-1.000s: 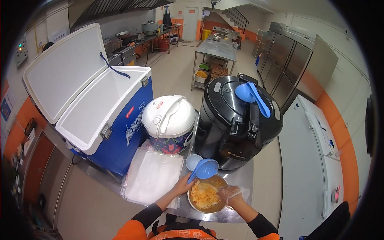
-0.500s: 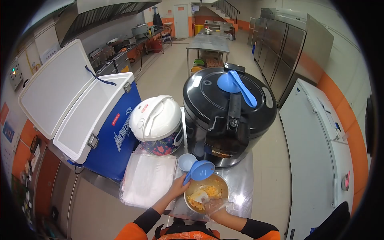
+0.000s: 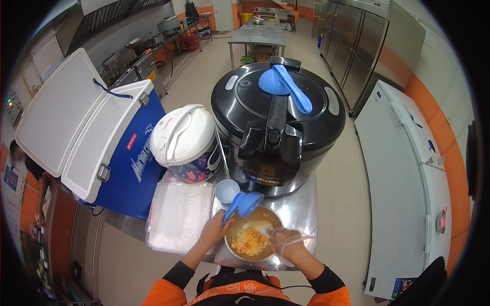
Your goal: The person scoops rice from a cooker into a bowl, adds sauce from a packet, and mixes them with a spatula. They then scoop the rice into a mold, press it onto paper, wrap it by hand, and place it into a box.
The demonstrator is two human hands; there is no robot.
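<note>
- Left hand (image 3: 214,230): bare, fingers closed round the handle of a blue plastic scoop (image 3: 250,204), its rounded head over the bowl's back rim; contact with the rim cannot be told.
- Right hand (image 3: 287,241): in crinkled clear film, gripping a pale spatula (image 3: 263,228), blade blurred, inside the bowl.
- Bowl (image 3: 269,217): round, smooth metal, near the desk's front edge; holds crumbly yellow-orange food (image 3: 250,243).
- Cup (image 3: 227,192): pale blue, round, upright, just behind the bowl.
- Bags (image 3: 178,217): thin, clear plastic, stacked flat left of the bowl.
- Desk (image 3: 302,217): shiny metal; its surface runs from the bowl to the right edge, allowing sideways movement.
- Cooker (image 3: 275,135): glossy black, rounded, behind the bowl, limiting forward reach; blue ladle (image 3: 293,92) on its lid.
- Pot (image 3: 184,135): white domed lid, floral side.
- Cooler (image 3: 127,163): blue, boxy, lid raised.
</note>
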